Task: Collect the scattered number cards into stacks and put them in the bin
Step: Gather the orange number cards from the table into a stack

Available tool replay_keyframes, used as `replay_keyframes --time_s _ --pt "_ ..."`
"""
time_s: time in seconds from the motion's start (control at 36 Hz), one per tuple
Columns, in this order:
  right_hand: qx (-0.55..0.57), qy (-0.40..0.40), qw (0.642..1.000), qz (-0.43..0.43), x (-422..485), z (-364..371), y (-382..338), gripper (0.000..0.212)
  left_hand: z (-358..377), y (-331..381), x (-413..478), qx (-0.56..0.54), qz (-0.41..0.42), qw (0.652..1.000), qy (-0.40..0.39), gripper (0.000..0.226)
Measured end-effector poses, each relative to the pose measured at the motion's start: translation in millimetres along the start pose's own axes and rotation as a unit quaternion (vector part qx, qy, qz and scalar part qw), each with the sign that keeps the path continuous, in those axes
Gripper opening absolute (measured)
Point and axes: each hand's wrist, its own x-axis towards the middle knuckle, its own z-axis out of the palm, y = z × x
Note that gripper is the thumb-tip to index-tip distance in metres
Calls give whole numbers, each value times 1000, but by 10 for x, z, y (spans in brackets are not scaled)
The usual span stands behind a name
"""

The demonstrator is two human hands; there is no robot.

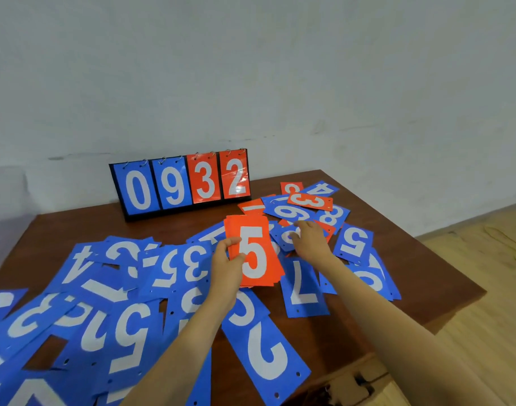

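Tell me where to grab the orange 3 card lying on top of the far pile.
Pinch the orange 3 card at its near long edge, coming from the near side with the right hand, which is closest. It lies flat on top of the blue cards, uncovered, so a thumb on top and a fingertip slid underneath should lift it alone.

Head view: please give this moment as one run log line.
left hand: holds stack of orange rectangular number cards, 5 on top | right hand: touches scattered blue and orange cards
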Motion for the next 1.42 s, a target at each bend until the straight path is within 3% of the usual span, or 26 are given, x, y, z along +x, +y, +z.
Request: replay_keyframes --time_s 0.08,0.19,0.36,0.44,0.56,0.69,0.81,0.83,0.86,0.92,1.11,1.31,1.42 --pt "-75 -18 996 37 150 7 283 44 -30 0 97 9 -5 1000 19 30" --pt "-35 1 995 96 429 -94 528 49 -18 5 169 25 -6 999 19 31" --pt "-92 -115 975 164 706 -331 580 69 107 17 202 29 -24 999 -5 30" --pt "-136 -129 968 168 755 -340 613 61 163 8 215 28 -29 999 -13 30" --pt "-133 -134 961 201 724 -350 602 74 212 3 199 34 -40 999 -12 30" --pt "8 -90 977 194 613 -354 595 39 221 26 123 29 -36 999 -19 31" --pt "171 -50 962 206 458 -438 562 12 188 80 38 40 -24 999 -15 31" --pt "178 -35 962 203 415 -478 547 7 177 99 8 42 -22 999 -13 31" --pt "170 -23 964 201 380 -506 542 20 162 117 -20 46 -19 999 -10 31" --pt "147 -10 972 185 275 -566 493 34 126 150 -81 50 -11 999 -7 31" --pt "-43 57 996 61 -95 -899 183 23 -20 259 -303 27 21 999 -7 30" --pt "-199 33 976 -79 -425 -1307 -218 24 -184 332 -475 27 68 997 -3 31" --pt "-173 -48 969 -171 -638 -1487 -479 21 -301 364 -549 49 104 993 12 32"
